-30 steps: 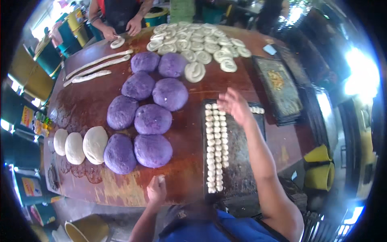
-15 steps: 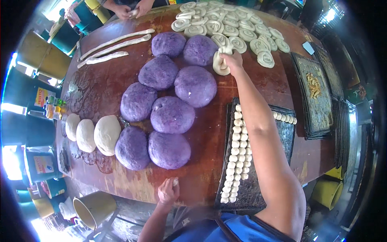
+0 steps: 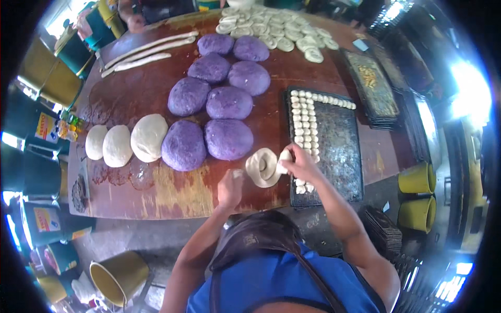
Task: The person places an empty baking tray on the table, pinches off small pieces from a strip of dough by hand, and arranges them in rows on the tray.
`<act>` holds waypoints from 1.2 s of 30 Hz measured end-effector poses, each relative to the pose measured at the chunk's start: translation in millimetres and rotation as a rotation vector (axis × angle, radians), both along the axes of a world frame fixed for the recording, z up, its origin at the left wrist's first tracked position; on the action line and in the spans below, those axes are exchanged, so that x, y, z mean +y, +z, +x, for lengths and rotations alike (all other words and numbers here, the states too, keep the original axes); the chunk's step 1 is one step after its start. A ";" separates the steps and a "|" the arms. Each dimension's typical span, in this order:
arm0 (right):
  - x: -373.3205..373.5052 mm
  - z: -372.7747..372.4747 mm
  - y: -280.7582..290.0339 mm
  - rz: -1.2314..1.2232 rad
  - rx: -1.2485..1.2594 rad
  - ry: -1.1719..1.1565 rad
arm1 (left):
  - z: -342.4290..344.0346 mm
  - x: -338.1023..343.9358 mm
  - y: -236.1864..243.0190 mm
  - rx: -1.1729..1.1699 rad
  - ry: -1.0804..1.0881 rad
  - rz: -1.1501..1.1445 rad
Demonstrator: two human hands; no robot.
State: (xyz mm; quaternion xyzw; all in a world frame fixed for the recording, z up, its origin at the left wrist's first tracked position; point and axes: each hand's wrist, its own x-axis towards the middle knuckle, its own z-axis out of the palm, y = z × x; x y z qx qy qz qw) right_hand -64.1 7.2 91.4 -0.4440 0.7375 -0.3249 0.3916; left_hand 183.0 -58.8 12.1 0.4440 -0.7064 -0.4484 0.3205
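Observation:
My right hand [image 3: 301,166] pinches one end of a coiled dough strip [image 3: 254,168], close to the table's near edge. The rest of that pale coil lies on the wood to the left of my fingers. My left hand [image 3: 229,190] is closed beside the coil, with a small pale bit of dough [image 3: 237,173] showing at its top. Just right of my right hand is a black baking tray [image 3: 336,151] bearing rows of small dough balls [image 3: 304,122]. Large purple dough mounds [image 3: 228,139] sit beyond my left hand.
Three white dough mounds [image 3: 149,138] and long dough strips [image 3: 148,50] lie on the left. Many dough coils [image 3: 276,26] cover the far side. A co-worker's hand [image 3: 136,22] is at the far left edge. Stacked trays [image 3: 373,86] stand right; a yellow bucket [image 3: 119,277] is below.
My right hand has come back from the far coils toward me, bringing one dough coil to the near edge. The view has shifted, and my left hand remains closed near the table edge.

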 end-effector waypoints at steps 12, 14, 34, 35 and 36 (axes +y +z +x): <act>69.3 -15.4 129.9 -0.803 -0.562 -0.206 | -53.1 -62.0 185.6 0.433 -0.576 0.614; 74.4 -22.6 121.7 -0.673 -0.594 -0.148 | -61.2 -50.4 193.0 0.246 -0.606 0.423; 116.0 45.2 87.3 -0.560 0.170 0.065 | -69.0 41.9 135.6 0.128 -1.108 0.218; 117.4 51.7 88.7 -0.549 0.175 0.086 | -56.7 42.5 128.1 0.139 -1.128 0.227; 118.5 59.5 89.0 -0.523 0.197 0.062 | -44.8 43.2 120.9 0.123 -1.087 0.478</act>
